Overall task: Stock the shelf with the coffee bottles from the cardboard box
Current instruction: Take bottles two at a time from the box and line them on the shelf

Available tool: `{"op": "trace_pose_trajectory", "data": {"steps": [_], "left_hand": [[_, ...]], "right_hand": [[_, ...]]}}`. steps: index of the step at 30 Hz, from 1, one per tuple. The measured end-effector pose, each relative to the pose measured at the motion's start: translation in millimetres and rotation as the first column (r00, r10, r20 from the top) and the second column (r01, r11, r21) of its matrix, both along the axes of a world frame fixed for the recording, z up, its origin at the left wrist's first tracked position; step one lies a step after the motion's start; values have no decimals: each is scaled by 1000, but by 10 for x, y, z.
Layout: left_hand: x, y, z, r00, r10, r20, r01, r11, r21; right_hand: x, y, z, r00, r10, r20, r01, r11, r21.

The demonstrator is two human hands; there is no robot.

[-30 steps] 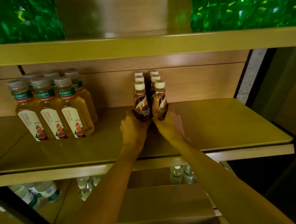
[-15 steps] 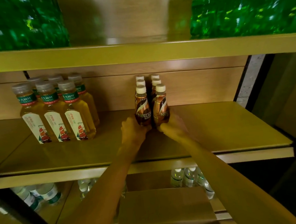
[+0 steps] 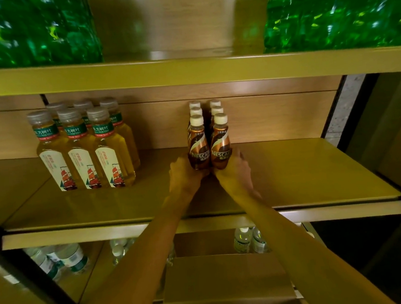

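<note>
Two rows of brown coffee bottles with white caps stand on the middle shelf (image 3: 291, 176), running back toward the wall. My left hand (image 3: 184, 174) grips the base of the front left coffee bottle (image 3: 198, 143). My right hand (image 3: 236, 173) grips the base of the front right coffee bottle (image 3: 220, 143). Both front bottles stand upright, side by side and touching. The open cardboard box (image 3: 227, 278) sits below the shelf, between my forearms; its contents are hidden.
Several yellow tea bottles (image 3: 83, 155) stand at the left of the same shelf. Green packs (image 3: 336, 11) fill the shelf above. Water bottles (image 3: 242, 240) lie on the lower shelf behind the box. A dark frame post (image 3: 334, 114) bounds the shelf's right end.
Both hands have slid the two front coffee bottles a little farther back on the shelf, up against the rows behind. My view has tilted slightly downward.
</note>
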State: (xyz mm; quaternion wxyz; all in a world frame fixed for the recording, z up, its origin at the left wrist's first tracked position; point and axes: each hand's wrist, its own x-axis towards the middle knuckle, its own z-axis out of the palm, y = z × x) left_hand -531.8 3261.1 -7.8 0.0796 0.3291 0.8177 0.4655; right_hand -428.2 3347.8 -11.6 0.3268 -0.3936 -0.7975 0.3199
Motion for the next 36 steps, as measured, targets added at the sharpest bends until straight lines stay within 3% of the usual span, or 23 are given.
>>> {"op": "trace_pose_trajectory", "data": {"steps": [8, 12, 16, 26, 30, 33, 36], "left_hand": [[95, -126, 84, 996, -28, -88, 15, 989, -146], [193, -348, 38, 964, -84, -253, 10, 960, -279], [314, -674, -50, 900, -167, -402, -27, 901, -433], [969, -1578, -514, 851, -181, -493, 6, 942, -336], [1304, -1845, -972, 825, -160, -543, 15, 965, -261], [1544, -1960, -1431, 895, -183, -406, 49, 947, -317], [1738, -2011, -1954, 936, -227, -267, 90, 892, -443]], "right_hand": [[106, -48, 2, 996, 40, 84, -40, 999, 2], [304, -163, 6, 951, 10, 309, -69, 981, 182], [638, -368, 26, 913, -17, 407, -99, 960, 261], [1619, -1063, -375, 945, 54, 324, -172, 922, 347], [1847, -1278, -837, 896, 124, 427, -233, 949, 213], [2003, -1416, -1284, 852, 159, 499, -231, 969, 85], [2164, -1526, -1732, 812, 217, 541, -160, 975, -151]]}}
